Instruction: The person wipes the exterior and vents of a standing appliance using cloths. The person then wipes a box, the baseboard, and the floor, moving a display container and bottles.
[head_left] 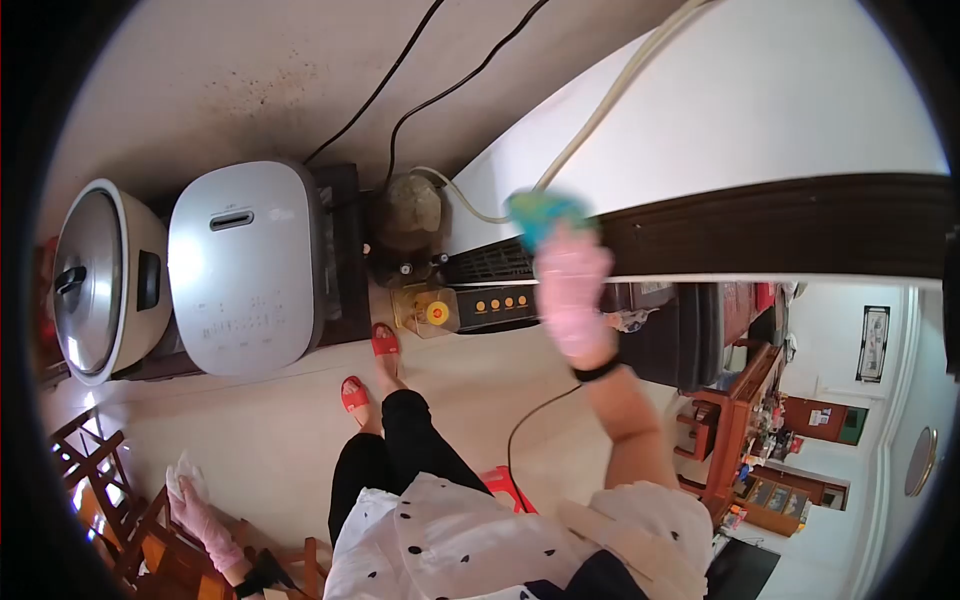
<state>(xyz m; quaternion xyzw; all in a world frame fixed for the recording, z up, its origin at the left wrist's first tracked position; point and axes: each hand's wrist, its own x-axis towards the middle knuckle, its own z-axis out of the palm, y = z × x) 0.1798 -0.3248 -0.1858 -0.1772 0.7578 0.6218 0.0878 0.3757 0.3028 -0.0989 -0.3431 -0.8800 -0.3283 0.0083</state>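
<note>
My right hand (572, 285), in a pink glove, is closed on a blue-green cloth (545, 212). The cloth meets the dark brown edge strip (760, 230) of a large white panel (800, 100), close to a pale cable (610, 100); both hand and cloth are slightly blurred. Low on the left, my left hand (205, 522), also gloved in pink, grips a crumpled white cloth or tissue (186, 480) near dark wooden furniture (150, 540).
A silver cooker (250, 280) and a lidded rice cooker (100, 285) stand along the wall. Beside them are a round glass vessel (410, 212) and a dark appliance with orange buttons (500, 303). A black cord (512, 440) hangs near my body. Red stool (508, 488) behind my legs.
</note>
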